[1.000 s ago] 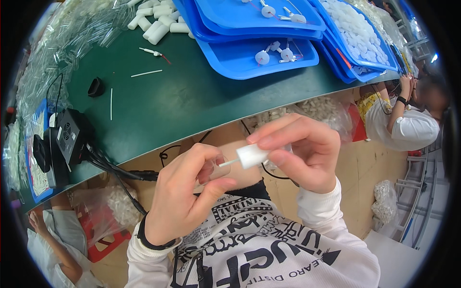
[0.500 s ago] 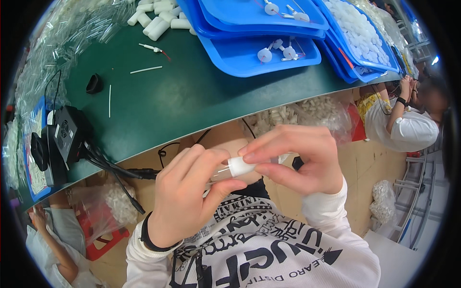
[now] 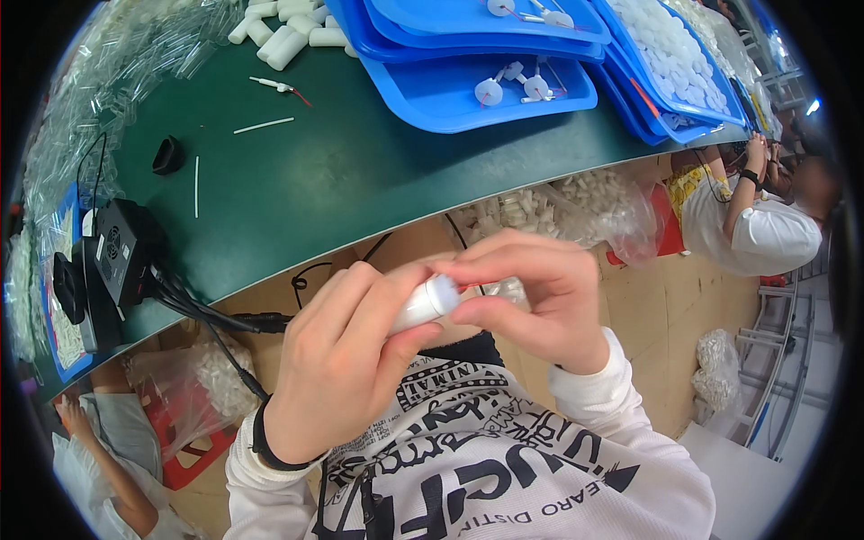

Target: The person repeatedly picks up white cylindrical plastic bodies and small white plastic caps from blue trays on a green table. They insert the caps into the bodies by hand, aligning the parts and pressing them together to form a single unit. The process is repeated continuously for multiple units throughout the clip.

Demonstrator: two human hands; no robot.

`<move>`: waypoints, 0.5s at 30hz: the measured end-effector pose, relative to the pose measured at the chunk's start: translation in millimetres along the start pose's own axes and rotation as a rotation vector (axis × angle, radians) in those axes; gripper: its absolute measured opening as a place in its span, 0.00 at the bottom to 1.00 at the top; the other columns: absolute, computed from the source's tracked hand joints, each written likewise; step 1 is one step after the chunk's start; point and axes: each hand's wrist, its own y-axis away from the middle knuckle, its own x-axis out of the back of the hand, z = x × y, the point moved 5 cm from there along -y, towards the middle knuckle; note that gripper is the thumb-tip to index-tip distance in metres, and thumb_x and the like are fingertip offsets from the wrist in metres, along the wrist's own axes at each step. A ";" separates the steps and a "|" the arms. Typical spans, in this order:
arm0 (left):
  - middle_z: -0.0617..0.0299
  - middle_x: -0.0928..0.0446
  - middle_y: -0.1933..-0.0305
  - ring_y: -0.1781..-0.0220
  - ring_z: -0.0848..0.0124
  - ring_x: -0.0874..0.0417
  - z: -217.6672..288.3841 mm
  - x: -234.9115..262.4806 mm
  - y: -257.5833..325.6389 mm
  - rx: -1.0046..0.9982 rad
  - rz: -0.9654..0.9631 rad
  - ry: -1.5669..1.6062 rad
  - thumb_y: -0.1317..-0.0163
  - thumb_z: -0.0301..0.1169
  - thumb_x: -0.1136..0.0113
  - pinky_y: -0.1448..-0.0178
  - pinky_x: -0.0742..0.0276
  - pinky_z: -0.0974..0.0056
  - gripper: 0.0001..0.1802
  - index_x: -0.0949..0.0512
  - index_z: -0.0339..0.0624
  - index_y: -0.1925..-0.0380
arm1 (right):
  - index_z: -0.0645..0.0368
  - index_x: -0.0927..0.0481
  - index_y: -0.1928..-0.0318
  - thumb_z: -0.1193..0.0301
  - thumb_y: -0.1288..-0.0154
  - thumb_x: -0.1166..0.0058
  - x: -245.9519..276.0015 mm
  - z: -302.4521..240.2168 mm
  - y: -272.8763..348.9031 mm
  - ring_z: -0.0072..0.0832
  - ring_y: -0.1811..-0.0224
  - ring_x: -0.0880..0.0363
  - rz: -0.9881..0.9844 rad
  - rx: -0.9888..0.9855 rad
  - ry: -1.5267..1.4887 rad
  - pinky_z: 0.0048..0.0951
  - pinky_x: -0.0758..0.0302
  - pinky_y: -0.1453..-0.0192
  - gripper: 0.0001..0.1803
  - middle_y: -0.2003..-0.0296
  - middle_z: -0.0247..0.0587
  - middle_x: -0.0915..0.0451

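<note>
My left hand (image 3: 337, 351) is closed around a smooth white tube (image 3: 416, 310), its fingers over the top and the thumb beneath. The tube is tilted, and its translucent whitish end (image 3: 442, 294) points toward my right hand (image 3: 540, 292). At that end, the right forefinger and thumb are pinched close on the rim from above and below. A thin red strand (image 3: 470, 286), perhaps a wire, shows in the gap between them; where it leads is hidden. The rest of the tube lies inside my left palm.
Ahead is a green table (image 3: 297, 180) with stacked blue trays (image 3: 432, 112) of small white parts. White cylinders (image 3: 283, 45) and clear tubes (image 3: 108, 99) lie at the back left. A black device (image 3: 126, 243) trails cables. Co-workers sit right (image 3: 765, 225) and lower left (image 3: 117, 468).
The tube has turned in my hands, so its whitish end now faces me more. The clear section seen before is out of sight. My right hand has shifted slightly left, and the red strand has appeared.
</note>
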 end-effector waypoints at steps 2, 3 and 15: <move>0.55 0.27 0.68 0.72 0.61 0.24 1.5 1.1 0.9 -0.006 0.045 0.028 0.50 0.27 0.36 0.70 0.28 0.64 0.20 0.27 0.36 0.56 | 0.63 0.18 0.62 0.77 0.52 0.36 -2.6 0.8 0.3 0.27 0.65 0.19 -0.003 -0.021 -0.005 0.23 0.25 0.62 0.13 0.66 0.43 0.18; 0.55 0.26 0.67 0.71 0.62 0.24 1.0 1.9 0.3 0.005 0.084 0.056 0.51 0.26 0.35 0.69 0.28 0.65 0.20 0.26 0.36 0.56 | 0.63 0.18 0.62 0.77 0.52 0.36 -3.9 2.5 -0.1 0.27 0.65 0.19 -0.006 -0.034 -0.009 0.23 0.25 0.62 0.14 0.66 0.43 0.18; 0.53 0.23 0.69 0.71 0.66 0.21 2.9 7.9 9.2 -0.076 0.189 0.177 0.54 0.19 0.33 0.69 0.25 0.69 0.17 0.24 0.30 0.62 | 0.61 0.17 0.62 0.79 0.53 0.36 -5.2 -18.0 -5.8 0.25 0.70 0.18 -0.033 0.130 0.042 0.21 0.22 0.69 0.14 0.68 0.41 0.18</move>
